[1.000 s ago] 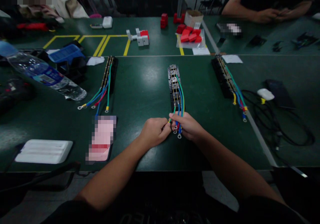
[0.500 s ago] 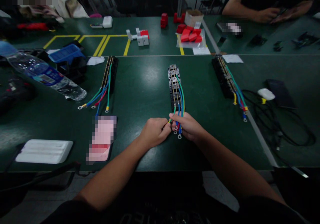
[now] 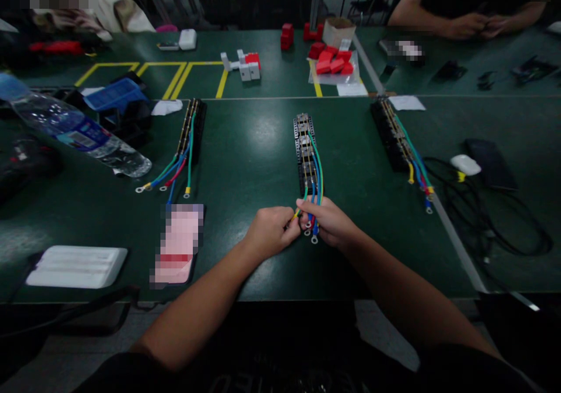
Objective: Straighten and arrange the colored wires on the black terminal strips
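A long terminal block [image 3: 305, 150] lies lengthwise in front of me, with green, blue and other coloured wires [image 3: 319, 173] running from it towards me. My right hand [image 3: 331, 220] is closed around these wires just below the block's near end. Ring lugs [image 3: 314, 239] poke out beneath its fingers. My left hand [image 3: 272, 229] is closed in a pinch on the end of a green wire with a yellow sleeve [image 3: 297, 213], to the left of the bundle. Its lug is hidden by the fingers.
Similar wired terminal blocks lie at left [image 3: 191, 130] and right [image 3: 392, 135]. Nearer me are a phone [image 3: 182, 244] and a white box-like device [image 3: 78, 266]. A water bottle [image 3: 79, 127] lies at left; black cables [image 3: 495, 223] coil at right. A person's hands [image 3: 480, 26] are across the table.
Both of my hands keep their hold with barely any movement. Across the table, the other person's hands have shifted slightly. The whole view has moved a touch.
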Tool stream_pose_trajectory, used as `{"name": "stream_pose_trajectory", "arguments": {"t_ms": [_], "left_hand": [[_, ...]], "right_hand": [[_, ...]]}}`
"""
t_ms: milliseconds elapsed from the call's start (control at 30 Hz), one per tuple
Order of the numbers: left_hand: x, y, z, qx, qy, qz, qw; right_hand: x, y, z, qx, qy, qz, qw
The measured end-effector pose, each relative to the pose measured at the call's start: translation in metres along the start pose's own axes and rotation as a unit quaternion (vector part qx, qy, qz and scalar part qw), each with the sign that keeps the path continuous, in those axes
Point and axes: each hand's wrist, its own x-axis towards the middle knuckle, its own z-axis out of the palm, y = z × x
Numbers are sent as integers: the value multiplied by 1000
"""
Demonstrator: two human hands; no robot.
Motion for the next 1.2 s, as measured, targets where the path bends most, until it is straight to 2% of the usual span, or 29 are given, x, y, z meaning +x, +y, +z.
{"name": "stream_pose_trajectory", "arguments": {"t_ms": [233, 667, 867, 1200], "left_hand": [[-1, 2, -3, -28, -25, -29, 999], [-1, 1, 0, 13, 4, -3, 1000], [-1, 2, -3, -7, -16, -21, 1000], [0, 1, -1, 0, 10, -5, 1000]], "right_hand": [[1, 1, -1, -10, -3, -4, 1000], [0, 1, -1, -4, -5, -6, 1000], [0, 1, -1, -5, -7, -8, 1000], [1, 1, -1, 8, -6, 5, 1000]]}}
